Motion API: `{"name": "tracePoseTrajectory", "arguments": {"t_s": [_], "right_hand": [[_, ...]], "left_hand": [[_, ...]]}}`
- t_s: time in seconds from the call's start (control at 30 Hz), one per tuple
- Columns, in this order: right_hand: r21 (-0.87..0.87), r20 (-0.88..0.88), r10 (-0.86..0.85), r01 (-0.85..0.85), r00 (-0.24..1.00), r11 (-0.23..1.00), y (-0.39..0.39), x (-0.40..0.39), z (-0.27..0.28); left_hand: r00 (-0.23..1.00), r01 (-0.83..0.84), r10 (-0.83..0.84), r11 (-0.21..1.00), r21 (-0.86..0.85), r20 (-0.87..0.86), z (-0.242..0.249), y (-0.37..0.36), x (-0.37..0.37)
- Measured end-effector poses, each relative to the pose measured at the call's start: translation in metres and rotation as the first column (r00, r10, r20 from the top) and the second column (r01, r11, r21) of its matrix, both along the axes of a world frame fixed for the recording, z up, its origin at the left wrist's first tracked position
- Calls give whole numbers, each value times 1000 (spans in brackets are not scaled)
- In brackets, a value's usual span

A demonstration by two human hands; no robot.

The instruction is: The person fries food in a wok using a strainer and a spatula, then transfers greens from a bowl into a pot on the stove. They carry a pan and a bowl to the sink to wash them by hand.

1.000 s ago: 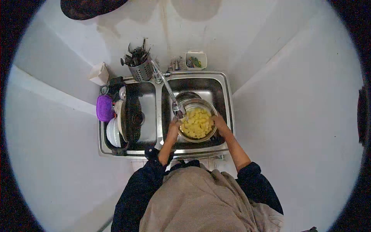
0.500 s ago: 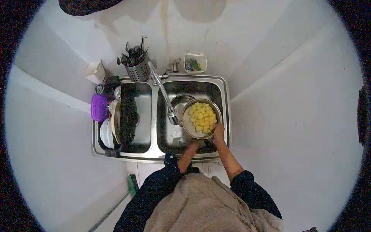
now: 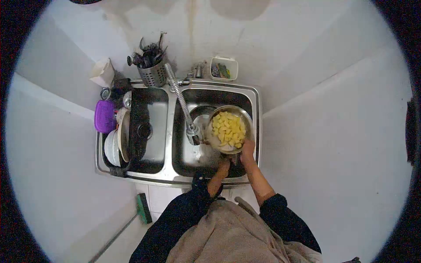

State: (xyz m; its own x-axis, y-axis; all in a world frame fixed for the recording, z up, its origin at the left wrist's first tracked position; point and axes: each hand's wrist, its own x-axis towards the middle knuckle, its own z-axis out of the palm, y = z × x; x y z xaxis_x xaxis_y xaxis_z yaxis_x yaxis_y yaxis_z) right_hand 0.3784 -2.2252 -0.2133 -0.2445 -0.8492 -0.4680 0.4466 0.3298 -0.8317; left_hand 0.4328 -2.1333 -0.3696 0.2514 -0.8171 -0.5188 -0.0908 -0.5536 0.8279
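Note:
A round metal bowl (image 3: 212, 142) of pale yellow cubed pieces (image 3: 229, 129), which look like cut potatoes in cloudy water, is held over the right basin. My right hand (image 3: 247, 150) is closed on the bowl's near right rim. My left hand (image 3: 224, 165) is low at the bowl's near edge; its fingers are blurred and partly hidden beneath, so its grip cannot be made out. The flexible faucet (image 3: 184, 103) bends down with its head (image 3: 193, 136) just left of the bowl. Another round metal vessel (image 3: 201, 120) is partly hidden behind the bowl.
Left of the left basin (image 3: 158, 114) stands a dish rack with plates (image 3: 124, 136) and a purple container (image 3: 105, 116). A perforated utensil holder (image 3: 153, 75) and a white sponge box (image 3: 224, 69) sit along the back. A green broom (image 3: 144, 208) lies near the floor at left.
The yellow pieces have shifted inside the bowl, and the bowl is slightly farther from me. My left hand has moved a little closer beneath its near edge. The whole view has shifted slightly.

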Motion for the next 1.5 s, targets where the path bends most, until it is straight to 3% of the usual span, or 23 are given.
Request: {"name": "tracePoseTrajectory", "arguments": {"t_s": [0.1,0.2,0.27,0.33,0.37,0.43,0.47,0.53,0.67,0.77,0.87,0.97,1.03,1.07,1.17,1.27,1.37,1.47,1.5], "right_hand": [[-17,85,-56,57,995,998,-11,-9,-31],[56,-115,99,-93,988,994,-7,-9,3],[22,-16,-7,8,1000,1000,-13,-16,-23],[-8,-44,-194,193,980,981,-17,-2,-11],[-58,-77,-100,95,992,994,-17,-4,-10],[-142,-162,83,-106,983,984,-15,-18,-15],[-99,-90,37,-45,995,994,-17,-23,-19],[3,50,-61,61,997,998,-19,-28,-24],[-191,-164,135,-166,977,967,-2,-23,25],[53,-27,-24,25,999,998,0,-24,52],[-66,-21,128,-130,992,989,3,-35,14],[-99,-64,72,-78,995,992,19,-22,63],[-180,-98,85,-102,992,978,19,-28,43],[-221,-113,89,-112,990,969,22,-24,45],[-150,-392,114,-186,913,971,33,-26,63],[-173,-295,-50,-2,954,985,25,-31,37],[-33,-400,157,-186,903,982,37,-31,60],[-16,-230,-44,41,972,999,32,-35,53],[-81,-305,14,-40,952,996,32,-36,52]], "left_hand": [[989,50,-40,996,-70,142,5,7,18],[954,138,-95,981,-135,283,13,20,52],[920,197,-115,962,-187,375,21,30,73],[933,169,-137,983,-68,333,30,39,83],[943,151,-150,988,20,296,38,41,89],[880,226,-198,974,-15,432,91,53,98],[843,260,-212,965,-31,494,119,58,101],[846,272,-247,962,16,474,150,67,108],[872,286,-256,958,-9,418,163,93,120],[889,265,-235,964,-23,393,175,108,117],[889,246,-213,969,-31,405,182,121,113],[897,265,-214,961,-84,388,172,130,113],[902,260,-197,958,-120,385,197,136,114],[889,261,-235,965,-13,393,202,136,114],[882,256,-214,966,-45,419,215,143,114],[836,329,-294,944,6,464,215,145,116],[874,290,-262,957,-7,409,230,149,117],[870,290,-251,956,-29,423,225,152,117],[883,265,-219,963,-55,416,226,153,116]]}}
